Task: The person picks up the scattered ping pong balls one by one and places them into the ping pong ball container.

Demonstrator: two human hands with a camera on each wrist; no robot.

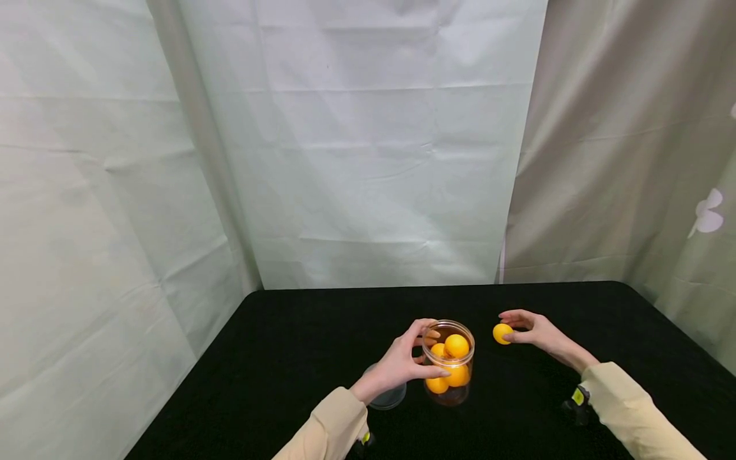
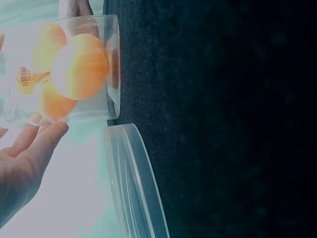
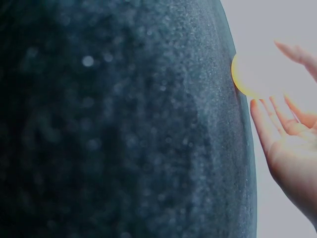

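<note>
A clear jar (image 1: 450, 399) stands upright on the table with its mouth uncovered and several orange ping-pong balls (image 1: 457, 345) inside. My left hand (image 1: 399, 364) grips the jar near its top, thumb on the near side and fingers round the back. Printing shows on one of the balls (image 2: 25, 77) in the left wrist view. To the jar's right, my right hand (image 1: 535, 330) holds a single ping-pong ball (image 1: 502, 333) between thumb and fingers. The right wrist view has this ball (image 3: 240, 79) low at the tabletop, washed out by glare.
A round clear lid (image 1: 388, 399) lies on the table left of the jar, partly hidden under my left hand and wrist. The black table (image 1: 322, 319) is backed by pale hanging curtains (image 1: 374, 160). Wrist cameras (image 1: 577, 404) sit below both sleeves.
</note>
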